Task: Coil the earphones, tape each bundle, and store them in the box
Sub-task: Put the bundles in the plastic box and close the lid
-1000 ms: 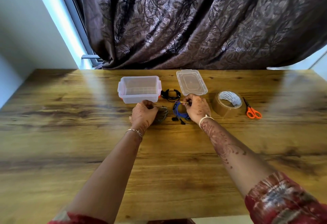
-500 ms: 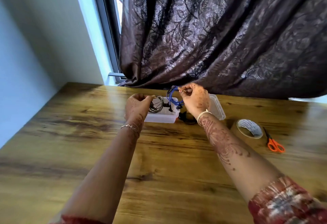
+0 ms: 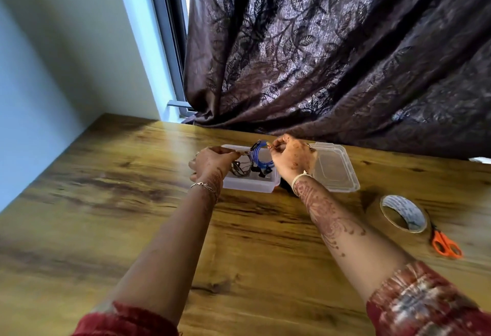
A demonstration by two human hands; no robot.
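The box point(image 3: 247, 187) is a small rectangular tub of cloudy clear plastic with rounded corners, standing open on the counter point(image 3: 132, 202), a glossy wood-grain top with dark streaks. Both hands reach over it. The left hand point(image 3: 211, 161) pinches a thin, loosely looped bundle of grey earphones point(image 3: 240, 169) between thumb and fingertips, and the coil hangs down inside the box walls. The right hand point(image 3: 292, 159) pinches the top of a tighter ring of blue earphones point(image 3: 259, 156). That ring stands partly above the rim, with its dark earbuds dangling into the box. I cannot tell whether either bundle touches the box floor.

Just right of the box, partly behind the right wrist, the lid point(image 3: 334, 171) lies flat, made of the same clear plastic with a raised border. Nearer and further right is a broad roll of brown tape point(image 3: 410, 209) with a pale printed core. Orange-handled scissors point(image 3: 443, 245) lie just beside it. Something small and dark shows under the right wrist, too hidden to name. A heavy dark curtain point(image 3: 332, 56) with a shiny leaf pattern drapes onto the counter's far edge, close behind the box. A window frame point(image 3: 170, 30) stands to its left.
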